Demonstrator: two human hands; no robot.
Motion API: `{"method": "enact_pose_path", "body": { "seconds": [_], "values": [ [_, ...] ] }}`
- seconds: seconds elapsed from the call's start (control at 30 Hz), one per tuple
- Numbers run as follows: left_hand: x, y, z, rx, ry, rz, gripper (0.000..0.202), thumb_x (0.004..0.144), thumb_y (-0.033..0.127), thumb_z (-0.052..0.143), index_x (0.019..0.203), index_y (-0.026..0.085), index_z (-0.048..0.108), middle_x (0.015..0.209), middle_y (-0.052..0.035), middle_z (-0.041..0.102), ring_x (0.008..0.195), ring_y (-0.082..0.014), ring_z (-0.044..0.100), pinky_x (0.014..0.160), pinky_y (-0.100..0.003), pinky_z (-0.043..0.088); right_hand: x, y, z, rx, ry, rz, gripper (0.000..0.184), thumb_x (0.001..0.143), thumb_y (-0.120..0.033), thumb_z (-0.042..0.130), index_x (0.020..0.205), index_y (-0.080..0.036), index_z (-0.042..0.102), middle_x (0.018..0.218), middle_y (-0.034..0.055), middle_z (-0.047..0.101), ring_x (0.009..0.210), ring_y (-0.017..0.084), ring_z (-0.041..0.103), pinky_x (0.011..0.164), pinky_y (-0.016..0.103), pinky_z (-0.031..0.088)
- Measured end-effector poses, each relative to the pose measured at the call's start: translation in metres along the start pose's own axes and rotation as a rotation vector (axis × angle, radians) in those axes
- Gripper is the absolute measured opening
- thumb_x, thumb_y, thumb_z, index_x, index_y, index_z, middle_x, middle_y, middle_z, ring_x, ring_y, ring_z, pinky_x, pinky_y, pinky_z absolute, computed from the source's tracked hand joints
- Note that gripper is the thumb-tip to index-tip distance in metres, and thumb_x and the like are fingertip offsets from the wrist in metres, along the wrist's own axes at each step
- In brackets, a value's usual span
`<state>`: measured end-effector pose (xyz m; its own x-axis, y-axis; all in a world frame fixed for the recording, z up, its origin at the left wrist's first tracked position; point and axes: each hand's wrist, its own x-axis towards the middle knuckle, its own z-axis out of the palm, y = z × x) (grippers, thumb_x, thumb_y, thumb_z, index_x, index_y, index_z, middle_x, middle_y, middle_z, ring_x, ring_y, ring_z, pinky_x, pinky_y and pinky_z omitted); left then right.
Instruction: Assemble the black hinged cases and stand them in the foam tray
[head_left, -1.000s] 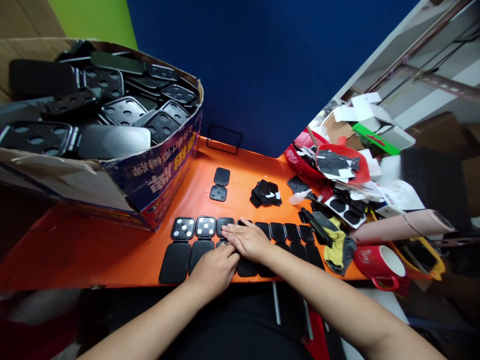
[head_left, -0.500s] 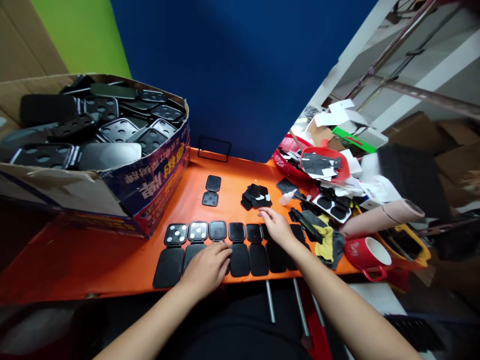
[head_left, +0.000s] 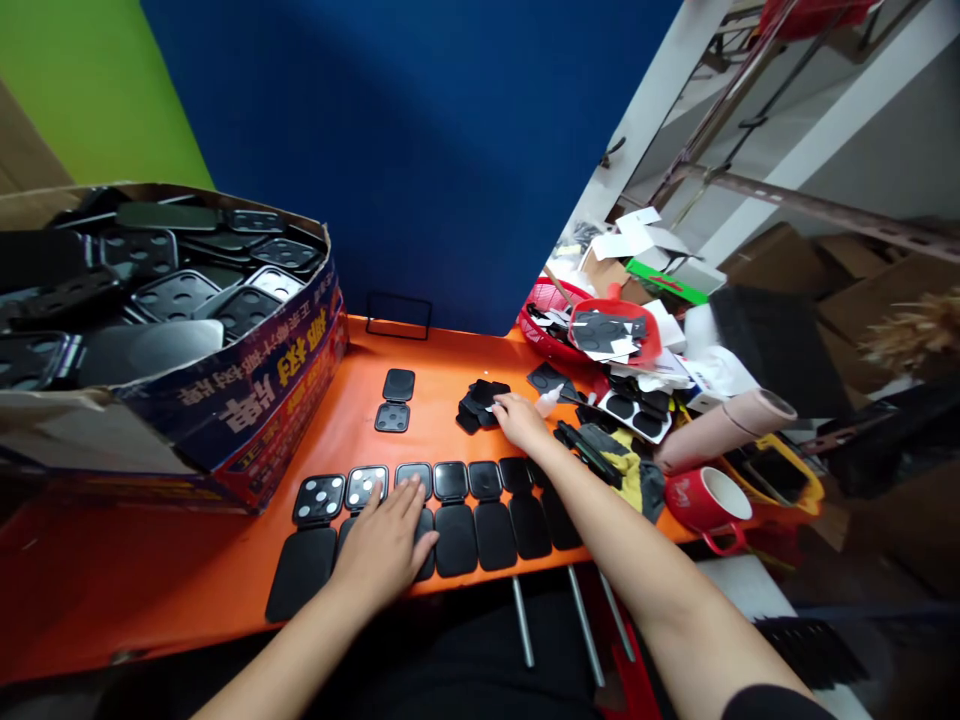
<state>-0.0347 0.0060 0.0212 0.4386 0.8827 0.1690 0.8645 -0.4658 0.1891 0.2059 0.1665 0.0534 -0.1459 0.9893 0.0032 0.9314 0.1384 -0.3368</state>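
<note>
A row of black hinged cases lies opened flat along the orange table's front edge; one bare case lid (head_left: 456,540) shows near its middle. My left hand (head_left: 384,548) rests palm down over cases left of centre, fingers stretched out and partly covering them. The upper halves of the two leftmost cases, such as this dotted case half (head_left: 319,498), carry pale round dots. Beyond the row, my right hand (head_left: 523,422) is at the right end of a loose pile of thin black pads (head_left: 480,402), its fingers together. Whatever its fingertips pinch is too small to make out.
A large cardboard box (head_left: 277,400) full of black cases stands left. One opened case (head_left: 393,416) lies behind the row. At right are a small bottle (head_left: 549,401), a red basket (head_left: 541,335), yellow-grey gloves (head_left: 628,470), a pink tumbler (head_left: 731,428) and a red mug (head_left: 690,508).
My left hand has shifted left along the row and flattened out, fingers pointing away from me. My right hand has reached onto the pad pile's right end. The camera view has turned slightly right.
</note>
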Motion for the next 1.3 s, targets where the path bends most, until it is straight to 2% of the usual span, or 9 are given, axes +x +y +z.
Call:
{"method": "enact_pose_path", "body": {
  "seconds": [0.13, 0.33, 0.5, 0.57, 0.63, 0.77, 1.0, 1.2, 1.3],
  "values": [
    [-0.011, 0.002, -0.002, -0.018, 0.052, 0.006, 0.048, 0.087, 0.035, 0.047, 0.129, 0.013, 0.049, 0.135, -0.0137, 0.048, 0.121, -0.0311, 0.048, 0.1, -0.055, 0.036, 0.031, -0.011, 0.005, -0.035, -0.032, 0.014, 0.039, 0.085, -0.035, 0.051, 0.118, -0.015, 0.057, 0.125, 0.012, 0.054, 0.116, 0.023, 0.046, 0.097, 0.031, 0.032],
    [-0.049, -0.009, -0.016, -0.101, 0.115, 0.05, 0.031, 0.088, 0.026, 0.046, 0.115, 0.022, 0.06, 0.123, -0.0063, 0.061, 0.112, -0.025, 0.057, 0.097, -0.048, 0.044, 0.038, -0.015, 0.004, -0.046, -0.049, 0.069, 0.04, 0.069, -0.034, 0.069, 0.103, -0.014, 0.062, 0.111, 0.015, 0.058, 0.103, 0.026, 0.052, 0.083, 0.031, 0.038],
    [-0.062, -0.027, -0.021, -0.114, 0.17, 0.015, 0.029, 0.087, 0.024, 0.048, 0.111, 0.021, 0.062, 0.115, -0.0078, 0.065, 0.105, -0.0249, 0.06, 0.094, -0.048, 0.047, 0.032, -0.011, -0.006, 0.045, -0.048, 0.068, 0.022, 0.074, -0.038, 0.062, 0.083, -0.018, 0.062, 0.083, 0.0064, 0.064, 0.08, 0.021, 0.059, 0.067, 0.028, 0.039],
    [-0.061, -0.031, -0.019, -0.108, 0.168, 0.012, 0.029, 0.087, 0.024, 0.047, 0.112, 0.021, 0.062, 0.115, -0.008, 0.065, 0.105, -0.0248, 0.06, 0.094, -0.048, 0.046, 0.028, -0.008, -0.011, 0.101, -0.053, 0.078, 0.023, 0.078, -0.04, 0.056, 0.075, -0.018, 0.061, 0.073, 0.0037, 0.064, 0.071, 0.019, 0.059, 0.061, 0.027, 0.038],
    [-0.06, -0.031, -0.016, -0.1, 0.168, -0.003, 0.029, 0.087, 0.023, 0.047, 0.112, 0.02, 0.062, 0.115, -0.0083, 0.065, 0.105, -0.0256, 0.06, 0.094, -0.049, 0.047, 0.024, -0.006, -0.016, 0.164, -0.041, 0.101, 0.022, 0.082, -0.038, 0.051, 0.077, -0.019, 0.061, 0.07, 0.0028, 0.064, 0.067, 0.017, 0.06, 0.059, 0.025, 0.039],
    [-0.059, -0.025, -0.01, -0.112, 0.186, -0.038, 0.029, 0.087, 0.023, 0.045, 0.11, 0.019, 0.063, 0.116, -0.0095, 0.064, 0.105, -0.0266, 0.06, 0.09, -0.045, 0.05, 0.012, -0.008, -0.017, 0.322, -0.046, 0.159, 0.019, 0.084, -0.029, 0.046, 0.097, -0.019, 0.056, 0.072, 0.0027, 0.065, 0.058, 0.015, 0.062, 0.055, 0.024, 0.044],
    [-0.059, -0.021, -0.003, -0.109, 0.201, -0.044, 0.027, 0.087, 0.021, 0.045, 0.106, 0.019, 0.064, 0.117, -0.0091, 0.064, 0.105, -0.0268, 0.061, 0.086, -0.042, 0.054, -0.007, -0.037, 0.009, 0.621, -0.253, 0.089, 0.008, 0.082, -0.026, 0.051, 0.086, -0.019, 0.051, 0.066, 0.0001, 0.064, 0.056, 0.014, 0.064, 0.054, 0.023, 0.05],
    [-0.06, -0.022, 0.002, -0.099, 0.236, -0.049, 0.028, 0.085, 0.019, 0.046, 0.107, 0.019, 0.064, 0.117, -0.0084, 0.063, 0.104, -0.0258, 0.061, 0.086, -0.042, 0.053, -0.013, -0.066, 0.005, 0.754, -0.183, 0.084, 0.014, 0.081, -0.033, 0.049, 0.079, -0.02, 0.046, 0.069, -0.0023, 0.056, 0.058, 0.012, 0.06, 0.054, 0.023, 0.048],
    [-0.058, -0.02, 0.002, -0.1, 0.25, -0.057, 0.028, 0.085, 0.018, 0.046, 0.108, 0.018, 0.063, 0.117, -0.008, 0.064, 0.105, -0.0252, 0.061, 0.089, -0.042, 0.052, -0.028, -0.092, 0.014, 0.765, -0.195, -0.004, 0.02, 0.078, -0.038, 0.053, 0.073, -0.019, 0.048, 0.062, -0.0042, 0.049, 0.056, 0.011, 0.052, 0.051, 0.021, 0.041]
  ]
}}
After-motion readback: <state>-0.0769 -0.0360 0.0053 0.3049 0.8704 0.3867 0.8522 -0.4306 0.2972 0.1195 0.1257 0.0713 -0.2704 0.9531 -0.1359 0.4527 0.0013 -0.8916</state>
